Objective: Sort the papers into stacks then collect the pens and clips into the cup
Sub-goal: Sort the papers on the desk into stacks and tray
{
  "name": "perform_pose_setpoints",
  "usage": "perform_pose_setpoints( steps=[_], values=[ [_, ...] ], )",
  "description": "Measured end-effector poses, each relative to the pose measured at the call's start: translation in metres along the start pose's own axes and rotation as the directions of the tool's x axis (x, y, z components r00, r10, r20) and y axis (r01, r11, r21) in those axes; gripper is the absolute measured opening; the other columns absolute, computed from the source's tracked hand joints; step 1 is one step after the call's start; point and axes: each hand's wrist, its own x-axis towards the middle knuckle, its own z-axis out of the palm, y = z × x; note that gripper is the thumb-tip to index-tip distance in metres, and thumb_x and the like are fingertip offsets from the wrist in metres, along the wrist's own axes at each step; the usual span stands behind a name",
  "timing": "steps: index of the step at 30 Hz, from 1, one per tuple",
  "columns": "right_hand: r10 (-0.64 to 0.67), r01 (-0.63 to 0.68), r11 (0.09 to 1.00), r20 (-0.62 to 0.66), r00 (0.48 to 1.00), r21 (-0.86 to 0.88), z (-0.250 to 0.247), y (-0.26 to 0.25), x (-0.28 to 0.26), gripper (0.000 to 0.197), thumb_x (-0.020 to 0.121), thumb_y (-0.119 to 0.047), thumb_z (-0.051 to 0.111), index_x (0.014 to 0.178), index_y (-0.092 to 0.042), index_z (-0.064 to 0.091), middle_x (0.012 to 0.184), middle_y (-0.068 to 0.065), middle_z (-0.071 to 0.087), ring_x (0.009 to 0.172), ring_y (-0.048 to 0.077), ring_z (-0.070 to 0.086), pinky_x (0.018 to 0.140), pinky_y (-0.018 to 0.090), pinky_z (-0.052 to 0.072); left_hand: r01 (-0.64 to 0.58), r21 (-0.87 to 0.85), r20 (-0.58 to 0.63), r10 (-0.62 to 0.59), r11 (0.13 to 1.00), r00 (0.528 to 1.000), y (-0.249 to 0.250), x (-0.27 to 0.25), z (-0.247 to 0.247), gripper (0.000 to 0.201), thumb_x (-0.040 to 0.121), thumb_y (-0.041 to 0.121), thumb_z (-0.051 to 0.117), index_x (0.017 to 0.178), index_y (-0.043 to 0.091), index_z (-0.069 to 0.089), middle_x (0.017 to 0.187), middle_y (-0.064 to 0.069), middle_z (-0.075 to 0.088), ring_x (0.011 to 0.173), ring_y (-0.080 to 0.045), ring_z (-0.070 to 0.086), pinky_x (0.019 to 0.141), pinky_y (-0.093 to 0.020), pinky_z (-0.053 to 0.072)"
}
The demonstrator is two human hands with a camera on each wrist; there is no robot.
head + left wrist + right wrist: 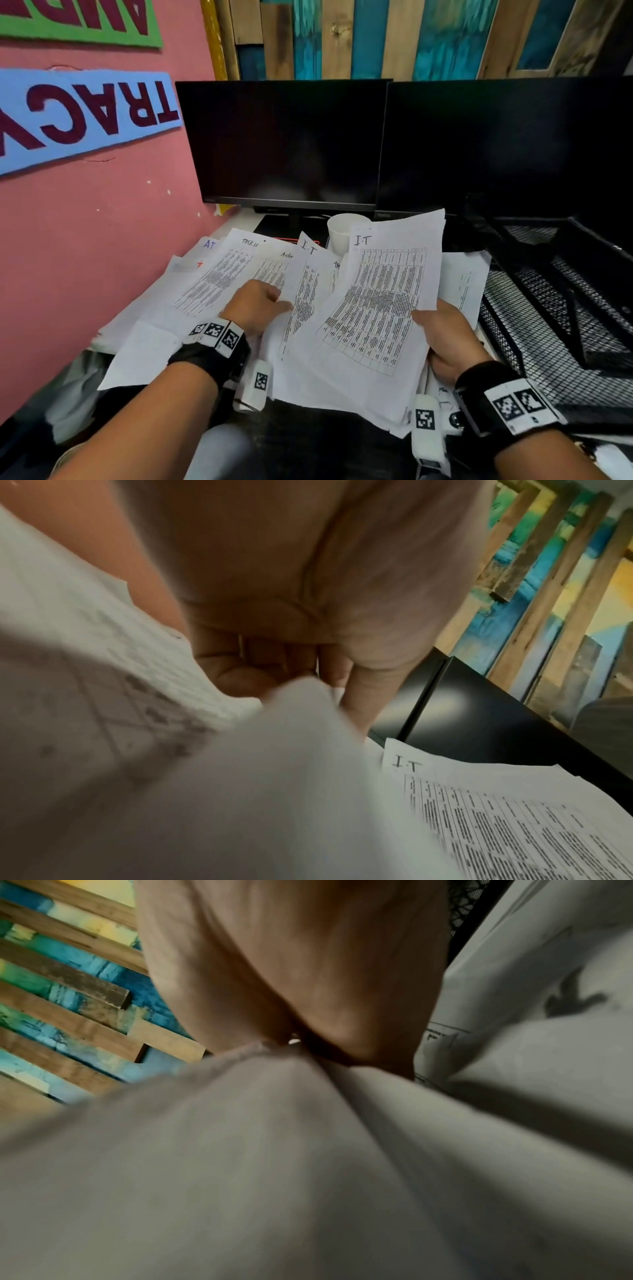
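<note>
Printed white papers (pixel 219 274) lie fanned and overlapping across the desk. My right hand (pixel 435 325) grips the right edge of a thick stack (pixel 376 308) headed "I.T", lifted and tilted above the pile. In the right wrist view, the right hand (pixel 291 993) pinches that paper's (pixel 274 1150) edge. My left hand (pixel 263 305) pinches the edge of another sheet (pixel 306 274) headed "I.T", just left of the stack. The left wrist view shows the left hand (pixel 291 674) curled with blurred paper (pixel 240 777) over the fingers. A white cup (pixel 342 229) stands upright behind the papers. No pens or clips show.
Two dark monitors (pixel 284 144) (pixel 496 144) stand along the back of the desk. A black mesh tray (pixel 565 291) fills the right side. A pink wall (pixel 85 240) closes the left. Papers overhang the desk's front edge.
</note>
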Motion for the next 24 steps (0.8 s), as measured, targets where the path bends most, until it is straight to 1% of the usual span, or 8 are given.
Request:
perform_pose_setpoints(
  steps=[3,7,9,12,15,19,22,24],
  values=[
    [0.004,-0.005,1.000,-0.004,1.000,-0.026,-0.001,-0.001,-0.001,0.037,0.100,0.009,0.048,0.102,-0.017,0.074,0.094,0.005,0.082,0.097,0.035,0.075,0.093,0.053,0.058,-0.001,0.102,-0.136,0.015,0.995,0.991,0.002,0.000,-0.022,0.050,0.090,0.027,0.073,0.056,0.019,0.037,0.054,0.003,0.030,0.053,-0.019,0.030,0.056,-0.031,0.024],
    [0.010,-0.010,0.998,0.004,1.000,-0.065,-0.002,-0.002,-0.001,0.035,0.100,0.007,0.049,0.106,-0.016,0.074,0.099,0.008,0.081,0.099,0.036,0.075,0.095,0.057,0.057,-0.031,0.179,-0.336,0.090,0.983,0.938,0.003,-0.005,-0.073,0.024,0.102,0.027,0.060,0.084,0.012,0.064,0.077,-0.003,0.061,0.076,-0.027,0.058,0.073,-0.036,0.047],
    [0.008,-0.007,0.997,0.013,1.000,-0.078,-0.001,-0.002,0.000,0.034,0.100,0.006,0.049,0.112,-0.015,0.073,0.104,0.009,0.081,0.100,0.036,0.075,0.096,0.059,0.056,-0.089,0.180,-0.430,0.160,0.980,0.889,0.005,-0.013,-0.096,0.018,0.104,0.022,0.056,0.103,0.011,0.070,0.080,-0.005,0.064,0.074,-0.029,0.060,0.070,-0.036,0.045],
    [0.006,-0.002,0.995,0.033,0.999,-0.103,0.002,-0.006,-0.001,0.034,0.100,0.006,0.048,0.113,-0.015,0.073,0.105,0.009,0.080,0.100,0.034,0.076,0.096,0.058,0.057,-0.189,0.088,-0.547,0.206,0.978,0.811,0.010,-0.028,-0.126,0.017,0.106,0.020,0.053,0.096,0.012,0.065,0.071,0.002,0.060,0.060,-0.009,0.049,0.055,-0.032,0.036],
    [-0.005,0.012,0.995,0.068,0.998,-0.098,0.006,-0.012,-0.005,0.034,0.100,0.007,0.050,0.111,-0.015,0.074,0.104,0.009,0.081,0.100,0.034,0.076,0.096,0.055,0.057,-0.342,-0.131,-0.606,0.198,0.931,0.770,0.013,-0.036,-0.144,0.019,0.107,0.025,0.054,0.094,0.021,0.067,0.081,0.006,0.071,0.062,-0.004,0.056,0.063,-0.029,0.044],
    [-0.029,0.029,1.000,0.072,0.997,-0.003,0.013,-0.019,-0.009,0.031,0.102,0.004,0.051,0.125,-0.007,0.070,0.111,0.013,0.079,0.105,0.035,0.075,0.099,0.055,0.055,-0.309,-0.323,-0.480,0.126,0.894,0.868,0.021,-0.033,-0.117,0.021,0.106,0.016,0.055,0.089,0.020,0.065,0.057,0.023,0.065,0.046,0.006,0.055,0.050,-0.013,0.043],
    [-0.030,0.026,0.995,0.042,0.999,0.093,0.017,-0.025,-0.014,0.028,0.102,-0.001,0.053,0.124,-0.006,0.070,0.112,0.015,0.078,0.109,0.039,0.073,0.102,0.059,0.053,-0.176,-0.396,-0.300,0.054,0.901,0.952,0.017,-0.022,-0.077,0.028,0.102,0.022,0.059,0.075,0.024,0.064,0.058,0.011,0.056,0.053,-0.017,0.047,0.054,-0.028,0.035],
    [-0.025,0.017,0.989,0.047,0.999,0.148,0.018,-0.031,-0.021,0.025,0.101,-0.004,0.056,0.120,-0.005,0.072,0.111,0.018,0.078,0.109,0.042,0.072,0.103,0.061,0.052,-0.087,-0.425,-0.184,0.008,0.901,0.983,0.019,-0.019,-0.049,0.031,0.100,0.024,0.057,0.069,0.024,0.060,0.059,0.008,0.050,0.057,-0.018,0.042,0.058,-0.031,0.033]
  ],
)
